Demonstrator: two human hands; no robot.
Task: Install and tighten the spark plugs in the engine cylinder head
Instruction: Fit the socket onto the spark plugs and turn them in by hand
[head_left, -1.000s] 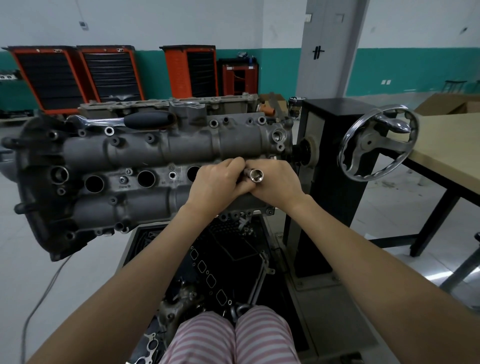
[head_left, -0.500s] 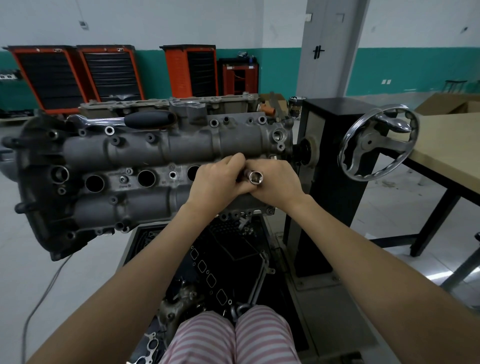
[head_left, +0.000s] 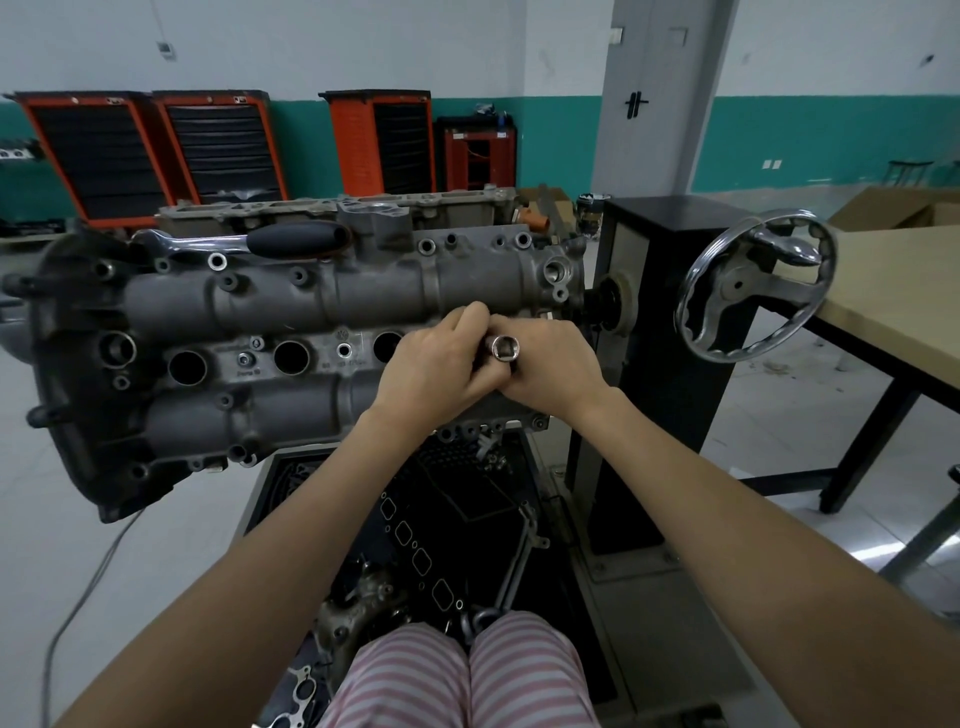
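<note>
The grey engine cylinder head (head_left: 270, 312) hangs on a stand in front of me, with three open round plug holes visible along its middle row. Both hands meet over the right end of that row. My left hand (head_left: 436, 369) and my right hand (head_left: 550, 369) both curl around a chrome spark plug socket (head_left: 503, 348), whose open end points toward me. The lower part of the socket and whatever is under it are hidden by my fingers. A ratchet wrench with a black handle (head_left: 296, 240) lies on top of the head.
A chrome handwheel (head_left: 753, 291) sticks out of the black stand column (head_left: 670, 312) on the right. A wooden table (head_left: 893, 291) is at the far right. Below the head sits a black tray (head_left: 457, 519) with gaskets and parts. Orange tool cabinets (head_left: 104, 156) line the back wall.
Both hands and the socket have shifted very slightly up; the grip is the same.
</note>
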